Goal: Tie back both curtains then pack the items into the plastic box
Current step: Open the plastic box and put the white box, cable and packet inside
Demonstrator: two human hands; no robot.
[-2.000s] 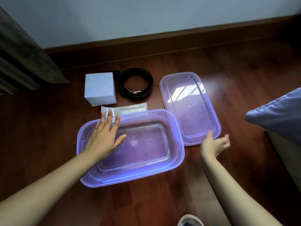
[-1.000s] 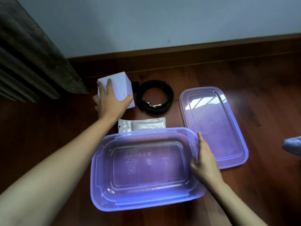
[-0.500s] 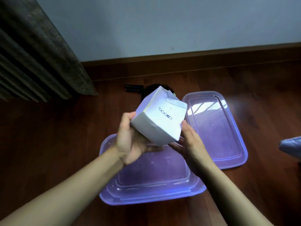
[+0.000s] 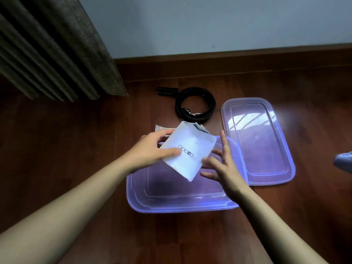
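Note:
My left hand [image 4: 152, 151] grips a white cardboard box [image 4: 190, 151] with a ringed logo, tilted above the open clear purple plastic box [image 4: 171, 201] on the floor. My right hand [image 4: 222, 164] is spread open beside the white box's right side, fingertips near it. The plastic box's lid [image 4: 266, 168] lies flat to the right. A coiled black belt [image 4: 196, 105] lies behind the boxes. A silver pouch [image 4: 160, 128] peeks out behind the white box, mostly hidden.
A dark pleated curtain [image 4: 57, 50] hangs at the upper left, ending just above the wooden floor [image 4: 76, 149]. A brown skirting board runs along the pale wall. A blue cushion edge [image 4: 344, 162] shows at the right border.
The white box has dropped lower toward the plastic box and turned flatter. My right hand has come off it and spread open; my left hand still holds it.

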